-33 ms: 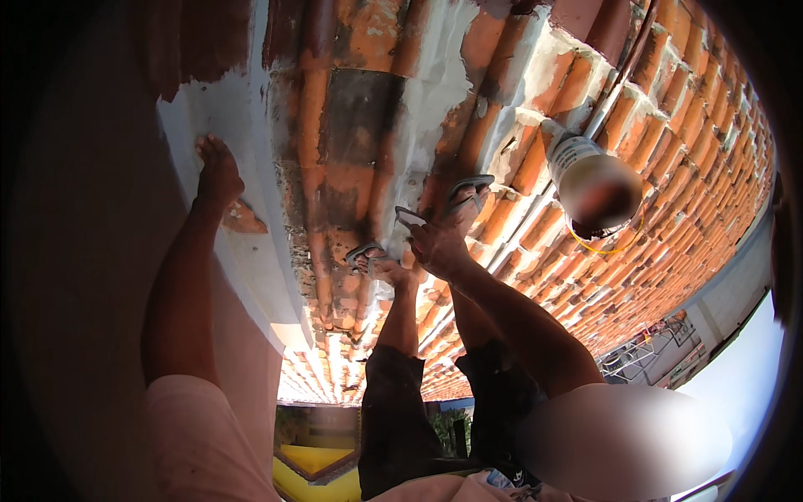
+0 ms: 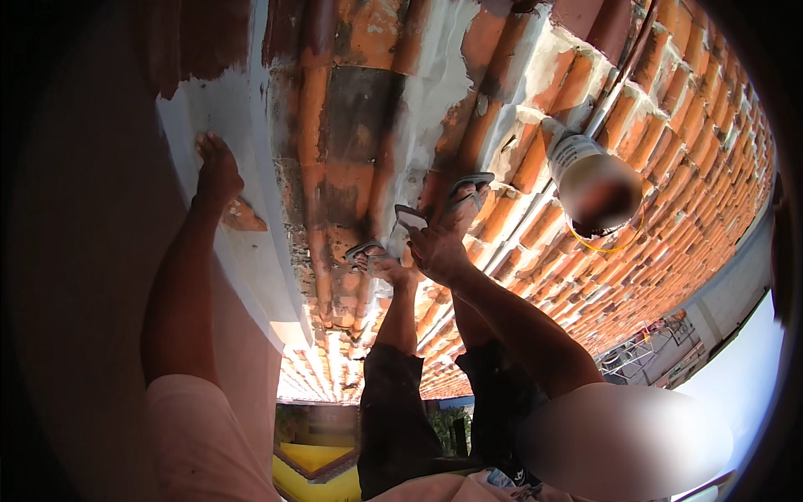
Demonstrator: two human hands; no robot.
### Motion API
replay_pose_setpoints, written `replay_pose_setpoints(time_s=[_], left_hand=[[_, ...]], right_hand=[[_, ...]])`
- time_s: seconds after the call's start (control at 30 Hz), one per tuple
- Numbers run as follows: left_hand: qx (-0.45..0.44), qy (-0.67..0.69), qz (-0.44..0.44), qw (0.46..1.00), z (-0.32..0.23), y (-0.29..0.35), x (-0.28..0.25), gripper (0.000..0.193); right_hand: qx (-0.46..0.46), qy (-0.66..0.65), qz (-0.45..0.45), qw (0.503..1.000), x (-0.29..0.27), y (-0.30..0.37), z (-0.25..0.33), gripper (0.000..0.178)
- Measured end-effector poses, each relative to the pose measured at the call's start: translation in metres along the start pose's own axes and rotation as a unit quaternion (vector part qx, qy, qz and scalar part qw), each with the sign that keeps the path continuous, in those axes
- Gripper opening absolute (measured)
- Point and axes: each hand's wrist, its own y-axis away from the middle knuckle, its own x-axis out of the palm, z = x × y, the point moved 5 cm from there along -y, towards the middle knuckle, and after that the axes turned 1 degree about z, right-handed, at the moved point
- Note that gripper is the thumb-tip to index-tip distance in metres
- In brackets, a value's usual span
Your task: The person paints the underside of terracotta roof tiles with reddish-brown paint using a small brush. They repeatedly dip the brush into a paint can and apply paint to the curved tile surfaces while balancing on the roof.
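My left hand (image 2: pixel 219 171) rests with fingers stretched out on the pale grey ledge (image 2: pixel 272 293) along the wall at the left, next to a bare brown patch (image 2: pixel 244 216). Out in front of my feet, my right hand (image 2: pixel 438 251) is closed on what looks like a flat paintbrush (image 2: pixel 411 218), with a pale body and a dark end. Its handle is hidden by my fingers. The brush is over the clay roof tiles (image 2: pixel 347 188), between my two sandals (image 2: pixel 470 186); whether it touches them I cannot tell.
A white bucket (image 2: pixel 577 155) with a yellow handle lies or stands on the tiles at the right, its opening blurred. A thin pipe (image 2: pixel 615 96) runs beside it. Dark red paint (image 2: pixel 213 38) covers the ledge's far end. Pale grey coating streaks several tile rows.
My right hand has turned slightly, and more of the brush's pale face shows. My left hand, my feet and the bucket stay in place.
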Motion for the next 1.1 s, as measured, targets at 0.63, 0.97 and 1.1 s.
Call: replay_pose_setpoints(time_s=[0.63,0.97,1.1], left_hand=[[-0.026,0.023,-0.009,0.999,0.022,-0.019,0.025,0.103],[-0.052,0.043,0.064,0.996,0.012,-0.019,-0.001,0.110],[-0.043,0.002,0.081,0.996,0.013,-0.020,0.001,0.107]], right_hand=[[0.234,-0.025,-0.146,0.961,-0.088,0.088,-0.148,0.028],[0.267,-0.033,-0.234,0.934,-0.048,0.098,-0.179,0.020],[0.297,-0.018,-0.149,0.943,-0.020,0.178,-0.132,0.019]])
